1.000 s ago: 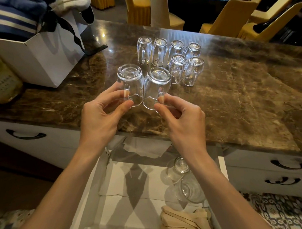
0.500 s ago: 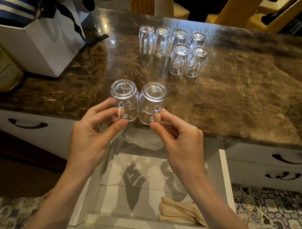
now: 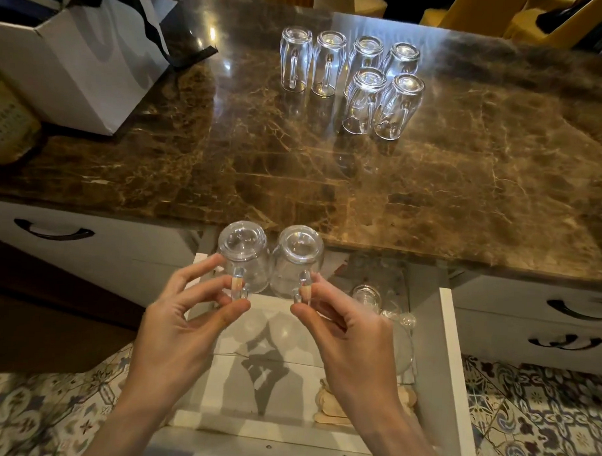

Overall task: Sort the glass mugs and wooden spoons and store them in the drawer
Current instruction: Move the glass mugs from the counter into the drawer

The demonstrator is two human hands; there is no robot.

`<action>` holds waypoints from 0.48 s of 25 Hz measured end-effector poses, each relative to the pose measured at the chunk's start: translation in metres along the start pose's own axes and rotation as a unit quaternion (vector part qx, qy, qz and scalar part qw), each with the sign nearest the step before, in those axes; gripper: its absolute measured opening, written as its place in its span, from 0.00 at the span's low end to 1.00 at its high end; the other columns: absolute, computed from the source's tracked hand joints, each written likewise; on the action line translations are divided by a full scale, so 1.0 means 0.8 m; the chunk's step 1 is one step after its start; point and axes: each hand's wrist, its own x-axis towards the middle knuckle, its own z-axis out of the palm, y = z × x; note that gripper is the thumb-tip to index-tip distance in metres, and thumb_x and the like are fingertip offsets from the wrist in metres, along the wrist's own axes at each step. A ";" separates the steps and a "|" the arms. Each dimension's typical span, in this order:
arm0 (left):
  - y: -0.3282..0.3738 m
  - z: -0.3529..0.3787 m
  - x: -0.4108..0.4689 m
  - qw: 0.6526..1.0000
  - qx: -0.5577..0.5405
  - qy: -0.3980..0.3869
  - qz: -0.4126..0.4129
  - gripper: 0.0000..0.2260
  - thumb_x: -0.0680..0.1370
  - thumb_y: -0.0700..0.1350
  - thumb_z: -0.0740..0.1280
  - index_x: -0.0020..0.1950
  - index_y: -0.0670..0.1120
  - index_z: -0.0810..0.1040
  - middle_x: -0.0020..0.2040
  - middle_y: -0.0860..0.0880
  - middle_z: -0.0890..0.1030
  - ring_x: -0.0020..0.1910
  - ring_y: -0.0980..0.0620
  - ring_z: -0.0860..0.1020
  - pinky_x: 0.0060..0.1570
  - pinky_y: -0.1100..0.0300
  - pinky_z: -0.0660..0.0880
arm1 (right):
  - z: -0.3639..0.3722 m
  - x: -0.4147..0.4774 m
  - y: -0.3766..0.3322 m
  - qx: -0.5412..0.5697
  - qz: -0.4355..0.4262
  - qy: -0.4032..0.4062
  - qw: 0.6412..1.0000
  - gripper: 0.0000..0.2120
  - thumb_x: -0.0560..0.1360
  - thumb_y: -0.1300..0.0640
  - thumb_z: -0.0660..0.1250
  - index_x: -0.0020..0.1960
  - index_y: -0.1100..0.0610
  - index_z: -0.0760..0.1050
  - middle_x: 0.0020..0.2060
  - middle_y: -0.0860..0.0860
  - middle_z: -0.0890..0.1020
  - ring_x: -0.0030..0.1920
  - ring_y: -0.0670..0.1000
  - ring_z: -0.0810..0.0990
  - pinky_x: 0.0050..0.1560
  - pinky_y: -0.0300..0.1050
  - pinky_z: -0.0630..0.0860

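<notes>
My left hand (image 3: 180, 329) pinches the handle of an upside-down glass mug (image 3: 244, 256). My right hand (image 3: 343, 335) pinches the handle of a second upside-down mug (image 3: 300, 260) beside it. Both mugs hang over the back of the open white drawer (image 3: 450, 369), just past the counter's front edge. Inside the drawer at the right lie glass mugs (image 3: 367, 295), partly hidden by my right hand. Wooden spoons (image 3: 327, 404) lie at the drawer's front right. Several more mugs (image 3: 352, 76) stand upside down on the brown marble counter (image 3: 465, 185).
A white paper bag (image 3: 77, 59) with dark handles stands at the counter's back left. Closed drawers with black handles (image 3: 53, 231) flank the open one. Yellow chairs (image 3: 471, 15) stand behind the counter. Patterned tiles (image 3: 542, 424) cover the floor.
Both hands have carried the two mugs toward me, off the counter and down over the open drawer. The mugs on the counter have not moved.
</notes>
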 end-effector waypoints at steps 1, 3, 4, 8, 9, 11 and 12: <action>-0.008 0.001 -0.004 1.000 -0.001 -0.005 -0.010 0.07 0.62 0.49 0.74 0.40 0.55 0.84 0.58 0.62 0.76 0.60 0.68 0.73 0.43 0.76 0.73 | 0.001 -0.006 0.007 -0.003 0.007 -0.003 1.000 0.06 0.70 0.59 0.73 0.46 0.51 0.79 0.44 0.33 0.81 0.52 0.33 0.79 0.46 0.27 0.76; -0.021 0.004 -0.009 0.999 0.006 -0.017 -0.029 0.07 0.63 0.48 0.74 0.40 0.55 0.84 0.57 0.64 0.76 0.57 0.68 0.74 0.42 0.76 0.73 | 0.004 -0.015 0.021 -0.005 0.032 -0.012 0.999 0.08 0.70 0.58 0.73 0.48 0.50 0.79 0.43 0.36 0.83 0.48 0.35 0.81 0.46 0.28 0.77; -0.028 0.006 -0.010 0.999 0.008 -0.022 -0.040 0.07 0.63 0.47 0.74 0.39 0.56 0.84 0.57 0.64 0.76 0.56 0.68 0.74 0.42 0.76 0.74 | 0.007 -0.017 0.028 -0.003 0.049 -0.016 0.999 0.09 0.70 0.58 0.73 0.49 0.48 0.78 0.43 0.35 0.83 0.46 0.35 0.81 0.45 0.29 0.77; -0.053 0.014 0.003 0.997 0.037 -0.029 -0.058 0.10 0.68 0.40 0.74 0.38 0.56 0.83 0.57 0.61 0.75 0.55 0.71 0.73 0.47 0.71 0.75 | 0.027 -0.017 0.058 -0.012 0.112 -0.036 0.993 0.07 0.72 0.59 0.72 0.43 0.47 0.79 0.40 0.36 0.83 0.46 0.35 0.81 0.45 0.31 0.77; -0.060 0.017 0.008 0.996 0.052 -0.033 -0.060 0.11 0.68 0.39 0.74 0.40 0.56 0.82 0.58 0.59 0.75 0.52 0.72 0.74 0.48 0.72 0.74 | 0.031 -0.016 0.066 -0.017 0.132 -0.040 0.990 0.08 0.72 0.58 0.72 0.40 0.45 0.79 0.39 0.34 0.83 0.46 0.34 0.81 0.45 0.29 0.76; -0.070 0.027 0.015 0.994 0.065 -0.044 -0.074 0.09 0.69 0.39 0.74 0.42 0.53 0.81 0.61 0.55 0.75 0.45 0.71 0.76 0.45 0.74 0.73 | 0.033 -0.016 0.081 -0.040 0.164 -0.040 0.985 0.09 0.72 0.56 0.72 0.38 0.42 0.79 0.36 0.27 0.80 0.44 0.30 0.79 0.43 0.25 0.73; -0.075 0.033 0.016 0.993 0.067 -0.050 -0.082 0.09 0.69 0.39 0.74 0.43 0.52 0.82 0.62 0.53 0.75 0.42 0.69 0.77 0.44 0.74 0.73 | 0.032 -0.016 0.089 -0.050 0.175 -0.036 0.983 0.07 0.72 0.55 0.72 0.40 0.43 0.80 0.35 0.26 0.79 0.43 0.29 0.79 0.41 0.24 0.72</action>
